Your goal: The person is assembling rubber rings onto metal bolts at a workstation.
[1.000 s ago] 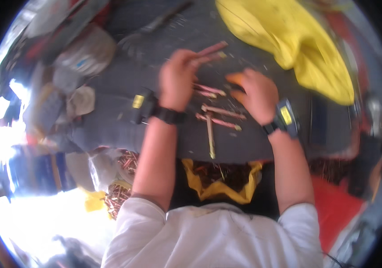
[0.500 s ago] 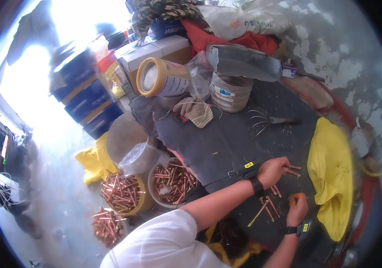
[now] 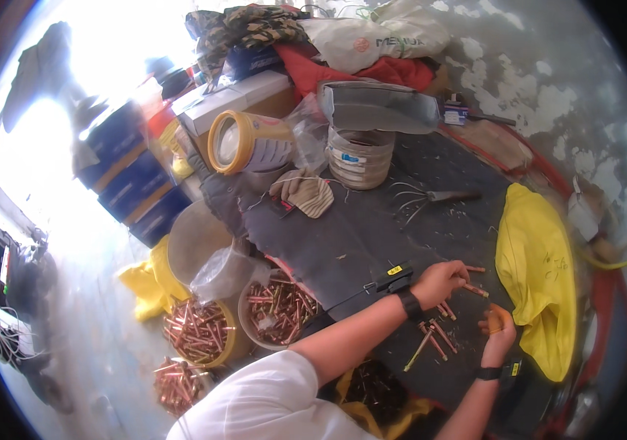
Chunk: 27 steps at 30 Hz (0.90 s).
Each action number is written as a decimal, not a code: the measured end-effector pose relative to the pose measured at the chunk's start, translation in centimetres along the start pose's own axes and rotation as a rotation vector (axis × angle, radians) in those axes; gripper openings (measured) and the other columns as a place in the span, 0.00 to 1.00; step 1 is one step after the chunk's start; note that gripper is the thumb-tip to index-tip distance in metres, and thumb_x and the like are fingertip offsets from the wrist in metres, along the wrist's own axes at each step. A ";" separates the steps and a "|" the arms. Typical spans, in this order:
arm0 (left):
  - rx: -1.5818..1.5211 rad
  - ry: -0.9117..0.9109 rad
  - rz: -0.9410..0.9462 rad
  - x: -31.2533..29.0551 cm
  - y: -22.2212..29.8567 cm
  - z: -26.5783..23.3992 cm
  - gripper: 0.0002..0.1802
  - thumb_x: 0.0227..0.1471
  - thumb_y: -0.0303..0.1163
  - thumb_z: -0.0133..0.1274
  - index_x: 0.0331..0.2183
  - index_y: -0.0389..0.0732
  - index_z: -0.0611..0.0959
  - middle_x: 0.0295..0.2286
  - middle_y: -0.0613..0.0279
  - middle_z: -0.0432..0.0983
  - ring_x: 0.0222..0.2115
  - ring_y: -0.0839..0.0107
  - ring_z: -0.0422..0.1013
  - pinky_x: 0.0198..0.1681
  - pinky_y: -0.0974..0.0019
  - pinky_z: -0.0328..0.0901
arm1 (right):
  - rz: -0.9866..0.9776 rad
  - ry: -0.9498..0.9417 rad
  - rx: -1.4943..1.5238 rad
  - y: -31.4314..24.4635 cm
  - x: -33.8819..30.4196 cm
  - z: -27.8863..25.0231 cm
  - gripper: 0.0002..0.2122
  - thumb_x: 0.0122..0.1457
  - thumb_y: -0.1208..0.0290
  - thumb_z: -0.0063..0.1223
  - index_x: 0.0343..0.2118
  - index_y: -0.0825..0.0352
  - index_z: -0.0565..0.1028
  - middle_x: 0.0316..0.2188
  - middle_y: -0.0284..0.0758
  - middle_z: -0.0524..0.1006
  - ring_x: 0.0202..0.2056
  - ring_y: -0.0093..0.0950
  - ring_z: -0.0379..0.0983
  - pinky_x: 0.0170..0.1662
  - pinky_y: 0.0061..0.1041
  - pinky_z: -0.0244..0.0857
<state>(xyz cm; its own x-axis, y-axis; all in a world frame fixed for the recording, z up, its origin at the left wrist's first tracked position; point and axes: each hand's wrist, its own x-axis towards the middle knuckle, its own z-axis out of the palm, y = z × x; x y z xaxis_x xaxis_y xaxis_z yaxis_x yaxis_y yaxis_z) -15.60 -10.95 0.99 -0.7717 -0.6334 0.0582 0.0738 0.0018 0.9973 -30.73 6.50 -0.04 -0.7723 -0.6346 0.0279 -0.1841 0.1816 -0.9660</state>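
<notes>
My left hand (image 3: 442, 280) is closed around copper-coloured bolts (image 3: 477, 291), whose ends stick out to the right past my fingers. My right hand (image 3: 500, 330) is just below and to the right, fingers curled in. Whether anything sits in its grip is hidden. Several loose bolts (image 3: 440, 339) lie on the dark grey cloth (image 3: 350, 249) between my two hands. To the right of them is a yellow cloth bag (image 3: 537, 279), apart from both hands.
Bolts fill a yellow-rimmed bucket (image 3: 234, 339) and a pale bucket (image 3: 247, 323) at left. A hand rake (image 3: 445, 196), a knitted glove (image 3: 310, 196) and a round tub (image 3: 361, 165) rest farther back. A grey metal tray (image 3: 379, 110) leans on the tub. Blue boxes (image 3: 137, 183) are stacked far left.
My right hand has moved up and slightly right, closer to the bolts in my left hand, and has turned. My left hand stays closed on bolts. The whole view has shifted slightly.
</notes>
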 end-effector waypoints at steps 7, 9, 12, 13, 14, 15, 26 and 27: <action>-0.001 -0.222 -0.035 0.0 -0.6 0.2 0.05 0.54 0.23 0.47 0.34 0.35 0.77 0.22 0.67 0.70 0.20 0.82 0.67 0.20 0.74 0.63 | 0.064 -0.045 0.127 -0.1 -0.5 -0.3 0.10 0.60 0.67 0.51 0.38 0.70 0.76 0.29 0.35 0.78 0.24 0.21 0.75 0.27 0.15 0.63; -0.006 -0.248 -0.055 0.0 -0.6 0.2 0.05 0.55 0.24 0.47 0.34 0.35 0.76 0.23 0.67 0.71 0.20 0.83 0.67 0.21 0.75 0.63 | 0.050 -0.052 0.127 0.0 -0.5 -0.1 0.12 0.61 0.65 0.50 0.38 0.69 0.75 0.29 0.35 0.78 0.24 0.21 0.74 0.27 0.15 0.64; -0.029 -0.219 -0.037 0.1 -1.1 0.1 0.05 0.55 0.24 0.47 0.34 0.34 0.76 0.23 0.68 0.71 0.20 0.83 0.67 0.21 0.75 0.63 | 0.031 -0.063 0.151 -1.0 -1.0 0.6 0.11 0.61 0.65 0.50 0.37 0.70 0.76 0.28 0.35 0.78 0.24 0.21 0.74 0.27 0.16 0.64; -0.049 -0.249 -0.052 0.2 -1.2 0.0 0.05 0.55 0.24 0.47 0.34 0.35 0.76 0.24 0.68 0.71 0.20 0.83 0.67 0.21 0.75 0.64 | 0.029 -0.065 0.174 -1.3 -1.1 0.9 0.10 0.60 0.67 0.51 0.35 0.70 0.76 0.27 0.35 0.78 0.24 0.21 0.75 0.27 0.16 0.63; -0.070 -0.282 -0.066 0.2 -1.1 0.0 0.05 0.56 0.24 0.47 0.34 0.35 0.77 0.24 0.68 0.71 0.20 0.83 0.67 0.22 0.76 0.64 | 0.029 -0.062 0.174 -1.1 -1.1 0.8 0.10 0.60 0.67 0.51 0.35 0.70 0.76 0.27 0.35 0.78 0.24 0.21 0.75 0.27 0.16 0.63; -0.070 -0.284 -0.066 0.1 -1.1 0.1 0.05 0.56 0.24 0.47 0.34 0.35 0.77 0.24 0.68 0.71 0.20 0.83 0.67 0.22 0.76 0.64 | 0.051 -0.110 0.152 -0.8 -1.0 0.7 0.10 0.60 0.67 0.51 0.35 0.70 0.76 0.27 0.35 0.78 0.24 0.22 0.75 0.27 0.16 0.63; -0.052 -0.303 -0.071 0.2 -1.3 0.3 0.07 0.57 0.28 0.47 0.36 0.37 0.78 0.25 0.70 0.71 0.23 0.84 0.65 0.24 0.78 0.63 | -0.070 -0.162 0.063 -0.5 -0.9 0.7 0.06 0.58 0.76 0.51 0.37 0.69 0.75 0.29 0.31 0.76 0.26 0.20 0.74 0.29 0.16 0.65; -0.052 -0.304 -0.072 0.3 -1.3 0.2 0.07 0.57 0.28 0.47 0.36 0.37 0.78 0.25 0.70 0.71 0.23 0.84 0.65 0.24 0.78 0.63 | -0.064 -0.152 0.066 -0.7 -1.0 0.8 0.07 0.55 0.80 0.52 0.37 0.70 0.76 0.29 0.31 0.75 0.27 0.20 0.73 0.31 0.16 0.66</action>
<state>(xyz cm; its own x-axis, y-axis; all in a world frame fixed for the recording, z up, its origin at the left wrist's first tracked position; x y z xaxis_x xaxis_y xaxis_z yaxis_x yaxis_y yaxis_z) -16.02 -10.97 -0.31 -0.9291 -0.3698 0.0066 0.0385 -0.0791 0.9961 -29.38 6.38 0.41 -0.6584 -0.7506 0.0557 -0.1857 0.0904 -0.9784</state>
